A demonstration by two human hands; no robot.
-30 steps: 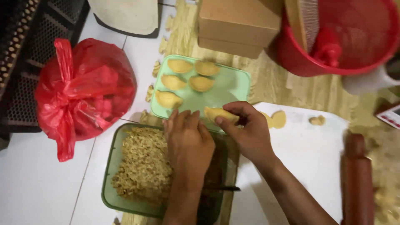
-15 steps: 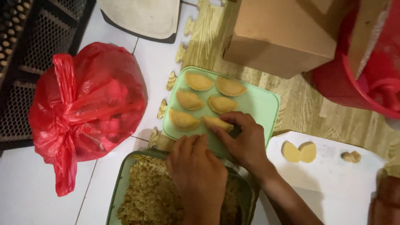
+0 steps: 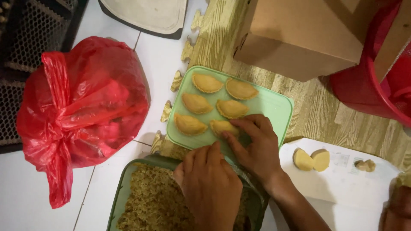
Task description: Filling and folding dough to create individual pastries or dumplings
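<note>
Right hand (image 3: 257, 147) fingers curl (palm down) onto pastry (image 3: 222, 127).

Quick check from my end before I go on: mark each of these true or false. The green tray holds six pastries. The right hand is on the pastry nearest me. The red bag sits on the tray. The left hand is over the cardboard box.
1. The green tray holds six half-moon pastries: true.
2. The right hand has its fingers on the nearest pastry: true.
3. The red plastic bag sits on the tray: false; it lies on the white tiled floor, left of the tray.
4. The left hand is over the cardboard box: false; it rests over the green dish of crumbly filling.
</note>
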